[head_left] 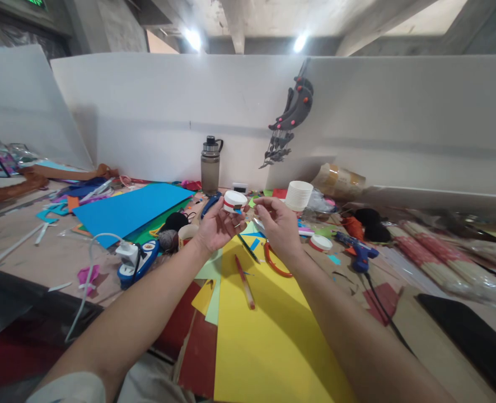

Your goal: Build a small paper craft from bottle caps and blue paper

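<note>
My left hand (221, 228) holds a short white paper cup piece (235, 199) with a red band, raised above the table. Small dark and blue bits sit on its side. Close to its right, my right hand (278, 224) has its thumb and fingers drawn together; whether anything small is between them I cannot make out. Beneath both hands lies a yellow sheet (273, 336) with a red pen (244, 282) on it. Orange-handled scissors (276, 264) are partly covered by my right hand. A second white cup piece with a red band (321, 243) lies to the right.
A stack of paper cups (299, 196) and a bottle (210, 168) stand toward the back panel. At right is a blue glue gun (360, 258) with its cord. Blue card (134, 210) and a power strip (136, 268) lie left. A grey felt moon (300, 106) hangs behind.
</note>
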Demonstrator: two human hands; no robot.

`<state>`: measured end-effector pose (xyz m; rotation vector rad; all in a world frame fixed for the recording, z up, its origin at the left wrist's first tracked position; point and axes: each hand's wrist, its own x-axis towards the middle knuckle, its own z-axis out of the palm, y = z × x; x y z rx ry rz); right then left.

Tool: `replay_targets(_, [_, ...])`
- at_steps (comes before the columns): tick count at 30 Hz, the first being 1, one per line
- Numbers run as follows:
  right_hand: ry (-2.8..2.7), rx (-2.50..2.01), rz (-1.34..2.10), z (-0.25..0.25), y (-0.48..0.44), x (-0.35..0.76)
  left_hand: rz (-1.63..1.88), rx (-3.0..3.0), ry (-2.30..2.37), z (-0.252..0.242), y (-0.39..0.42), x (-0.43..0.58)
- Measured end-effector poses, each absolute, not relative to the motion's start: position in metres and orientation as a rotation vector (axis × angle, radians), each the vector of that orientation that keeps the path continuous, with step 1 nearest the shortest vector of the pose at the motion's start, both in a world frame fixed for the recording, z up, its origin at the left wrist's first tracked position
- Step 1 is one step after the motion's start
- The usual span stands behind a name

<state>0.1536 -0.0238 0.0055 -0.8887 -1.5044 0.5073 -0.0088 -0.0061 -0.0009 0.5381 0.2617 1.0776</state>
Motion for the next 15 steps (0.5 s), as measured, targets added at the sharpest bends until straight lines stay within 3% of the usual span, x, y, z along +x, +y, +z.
replay_targets(15, [-1.552,-0.901,0.409,0.0102,-0.0267,0.1547,1.086,0.673,0.305,-0.0097,-0.0003,-0.006])
